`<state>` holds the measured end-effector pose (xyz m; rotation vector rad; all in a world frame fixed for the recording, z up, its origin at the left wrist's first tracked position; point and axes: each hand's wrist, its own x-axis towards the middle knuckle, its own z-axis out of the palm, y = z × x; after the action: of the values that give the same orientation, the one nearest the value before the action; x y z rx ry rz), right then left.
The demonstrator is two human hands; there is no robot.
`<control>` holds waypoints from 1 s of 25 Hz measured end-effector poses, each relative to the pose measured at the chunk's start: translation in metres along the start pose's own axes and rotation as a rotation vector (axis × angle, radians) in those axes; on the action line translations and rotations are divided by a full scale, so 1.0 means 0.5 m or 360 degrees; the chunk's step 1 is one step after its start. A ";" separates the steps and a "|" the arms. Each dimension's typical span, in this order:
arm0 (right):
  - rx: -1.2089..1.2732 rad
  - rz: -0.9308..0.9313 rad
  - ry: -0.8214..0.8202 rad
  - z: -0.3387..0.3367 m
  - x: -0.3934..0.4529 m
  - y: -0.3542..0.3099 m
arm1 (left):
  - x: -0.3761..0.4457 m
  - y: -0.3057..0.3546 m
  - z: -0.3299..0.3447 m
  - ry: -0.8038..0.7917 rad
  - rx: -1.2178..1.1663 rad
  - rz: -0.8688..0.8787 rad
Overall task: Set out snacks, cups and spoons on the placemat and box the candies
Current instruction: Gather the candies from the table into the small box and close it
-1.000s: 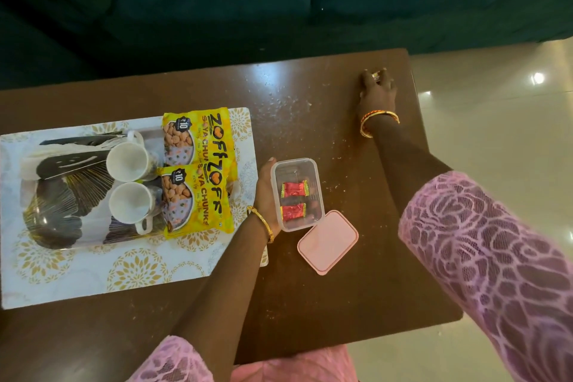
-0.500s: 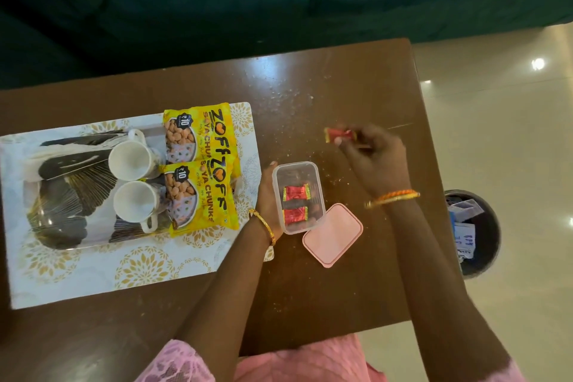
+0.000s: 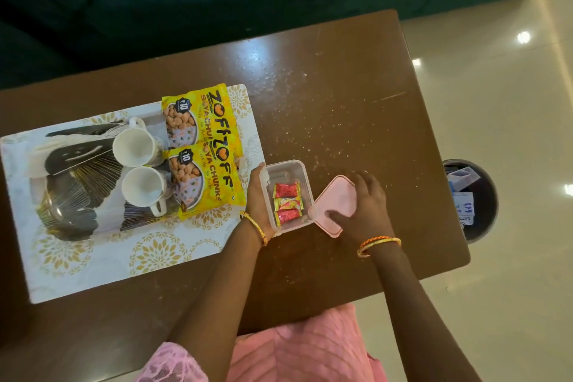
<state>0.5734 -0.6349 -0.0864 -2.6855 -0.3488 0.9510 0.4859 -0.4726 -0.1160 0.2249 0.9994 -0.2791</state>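
Observation:
A clear plastic box (image 3: 285, 169) sits on the brown table (image 3: 341, 102) with three wrapped candies (image 3: 286, 203) inside. My left hand (image 3: 256, 198) holds the box's left wall. My right hand (image 3: 362, 208) rests on the pink lid (image 3: 333, 198), fingers curled over its edges; the lid lies flat beside the box. On the white-and-gold placemat (image 3: 155, 254) to the left lie two yellow snack packets (image 3: 204, 152) and two white cups (image 3: 139, 164) on their sides, over a dark patterned tray (image 3: 71, 195).
A dark round bin (image 3: 471, 200) with papers stands on the tiled floor right of the table. A dark green sofa (image 3: 186, 3) runs along the far side. Crumbs speckle the table's middle.
My right hand brought a red candy from the far right of the table to the box, where a third candy now lies, then dropped onto the pink lid. My left hand stayed on the box.

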 end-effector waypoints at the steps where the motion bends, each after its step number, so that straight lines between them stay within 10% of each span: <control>1: -0.0116 -0.0008 -0.0050 0.021 -0.009 0.005 | -0.005 -0.003 -0.007 -0.0006 -0.0007 -0.0013; 9: 0.0095 0.0187 0.0203 0.043 -0.024 -0.007 | -0.021 -0.032 -0.061 0.0035 0.0107 0.0006; 14: 0.0632 -0.0328 0.0699 -0.008 -0.104 -0.040 | -0.015 -0.045 -0.073 0.0047 0.0248 0.0030; 25: 0.0174 -0.0810 0.0334 0.111 -0.209 -0.097 | -0.032 -0.056 -0.070 0.0053 0.0305 -0.0175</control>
<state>0.4523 -0.6128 -0.0518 -2.3853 -0.8514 0.5157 0.4407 -0.4862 -0.1224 0.3500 1.0198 -0.4735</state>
